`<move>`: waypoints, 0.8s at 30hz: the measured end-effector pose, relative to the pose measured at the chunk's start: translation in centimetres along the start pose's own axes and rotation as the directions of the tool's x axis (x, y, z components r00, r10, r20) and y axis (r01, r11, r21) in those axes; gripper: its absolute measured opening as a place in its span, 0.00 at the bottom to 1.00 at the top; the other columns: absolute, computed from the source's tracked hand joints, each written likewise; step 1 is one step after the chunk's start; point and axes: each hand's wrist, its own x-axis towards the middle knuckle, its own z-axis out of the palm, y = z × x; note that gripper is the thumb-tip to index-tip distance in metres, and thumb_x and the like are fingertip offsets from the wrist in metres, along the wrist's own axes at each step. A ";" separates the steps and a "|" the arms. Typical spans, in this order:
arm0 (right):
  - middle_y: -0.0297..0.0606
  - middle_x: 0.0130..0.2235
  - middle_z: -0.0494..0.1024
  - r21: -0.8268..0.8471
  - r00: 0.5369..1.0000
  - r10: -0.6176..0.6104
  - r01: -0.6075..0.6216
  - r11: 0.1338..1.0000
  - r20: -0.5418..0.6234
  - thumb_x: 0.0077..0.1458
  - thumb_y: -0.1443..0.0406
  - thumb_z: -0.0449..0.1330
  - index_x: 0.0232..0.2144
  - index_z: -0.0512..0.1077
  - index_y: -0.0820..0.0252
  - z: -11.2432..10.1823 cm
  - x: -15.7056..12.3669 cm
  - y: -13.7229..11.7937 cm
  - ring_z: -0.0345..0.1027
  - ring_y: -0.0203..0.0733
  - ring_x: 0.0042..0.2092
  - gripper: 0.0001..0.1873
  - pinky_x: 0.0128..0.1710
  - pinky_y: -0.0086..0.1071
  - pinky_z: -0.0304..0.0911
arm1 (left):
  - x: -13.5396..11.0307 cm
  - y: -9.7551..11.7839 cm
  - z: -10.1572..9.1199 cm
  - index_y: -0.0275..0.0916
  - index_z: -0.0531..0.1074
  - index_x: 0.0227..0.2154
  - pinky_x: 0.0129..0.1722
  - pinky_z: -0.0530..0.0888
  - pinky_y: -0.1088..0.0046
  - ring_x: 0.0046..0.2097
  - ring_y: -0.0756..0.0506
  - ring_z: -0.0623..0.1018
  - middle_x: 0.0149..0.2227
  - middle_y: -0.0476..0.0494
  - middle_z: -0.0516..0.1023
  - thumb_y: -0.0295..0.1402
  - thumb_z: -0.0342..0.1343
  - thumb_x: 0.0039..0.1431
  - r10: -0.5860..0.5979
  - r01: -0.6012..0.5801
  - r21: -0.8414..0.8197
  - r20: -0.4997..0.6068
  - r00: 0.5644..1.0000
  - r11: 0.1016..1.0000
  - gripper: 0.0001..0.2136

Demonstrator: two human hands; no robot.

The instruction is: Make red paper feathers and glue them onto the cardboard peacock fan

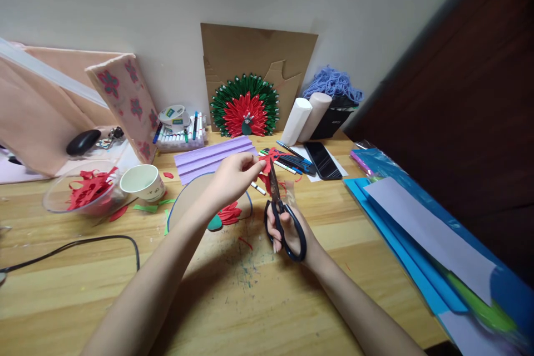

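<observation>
Risk, as I judge it: my left hand (233,178) pinches right beside the blades, so a slip of the scissors (277,206) could nick a finger. The red paper (267,166) is small and floppy and could twist or tear off-line. It's held in the air over mid-counter (250,300), just near of the purple sheet (212,157). Left hand: reaching in from near left, clamped on the paper. Right hand (287,233): fingers through the black loops, gripping, blades pointing far, nearly closed.

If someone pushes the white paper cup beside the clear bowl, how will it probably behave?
The paper cup looks empty, so it is probably light and may slide or tip easily. Its thin wall would likely dent under a firm squeeze.
</observation>
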 end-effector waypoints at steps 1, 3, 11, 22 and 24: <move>0.21 0.12 0.59 -0.007 1.000 -0.005 0.005 1.000 -0.006 0.27 0.34 0.61 0.22 0.60 0.59 0.0 0.0 0.0 0.53 0.25 0.11 0.36 0.10 0.20 0.57 | 0.0 0.0 0.0 0.37 0.60 0.18 0.23 0.54 0.77 0.21 0.54 0.56 0.18 0.56 0.56 0.37 0.49 0.58 0.006 -0.006 0.004 -0.004 1.000 1.000 0.15; 0.22 0.13 0.59 -0.027 1.000 -0.022 0.022 0.999 -0.018 0.29 0.35 0.61 0.23 0.61 0.59 -0.1 0.0 0.0 0.53 0.26 0.12 0.35 0.09 0.20 0.57 | 0.1 -0.1 0.0 0.37 0.60 0.19 0.24 0.55 0.76 0.23 0.53 0.57 0.19 0.55 0.57 0.38 0.48 0.59 0.031 -0.031 0.004 -0.018 0.999 1.000 0.15; 0.24 0.15 0.61 -0.025 0.998 -0.043 0.045 0.999 0.050 0.30 0.32 0.56 0.24 0.61 0.59 -0.3 -0.2 0.4 0.55 0.27 0.14 0.38 0.13 0.22 0.57 | 0.1 -0.1 0.1 0.38 0.58 0.19 0.25 0.55 0.75 0.25 0.52 0.58 0.20 0.54 0.57 0.38 0.47 0.59 0.065 -0.064 0.036 -0.017 0.998 0.997 0.15; 0.23 0.14 0.59 -0.034 0.999 -0.047 0.047 0.998 0.005 0.29 0.32 0.57 0.22 0.60 0.59 -0.2 0.0 0.1 0.53 0.27 0.13 0.37 0.12 0.23 0.57 | -0.2 0.1 0.1 0.37 0.61 0.20 0.26 0.56 0.75 0.25 0.52 0.60 0.21 0.53 0.60 0.37 0.47 0.59 0.074 -0.077 0.051 0.055 0.996 0.996 0.14; 0.22 0.14 0.58 -0.082 0.998 -0.054 0.053 0.995 -0.016 0.29 0.32 0.57 0.23 0.60 0.58 -0.3 0.1 0.1 0.52 0.27 0.13 0.37 0.11 0.23 0.57 | -0.1 0.0 0.1 0.37 0.61 0.20 0.25 0.56 0.76 0.25 0.52 0.60 0.21 0.53 0.60 0.37 0.47 0.59 0.072 -0.074 0.039 0.057 0.996 0.996 0.14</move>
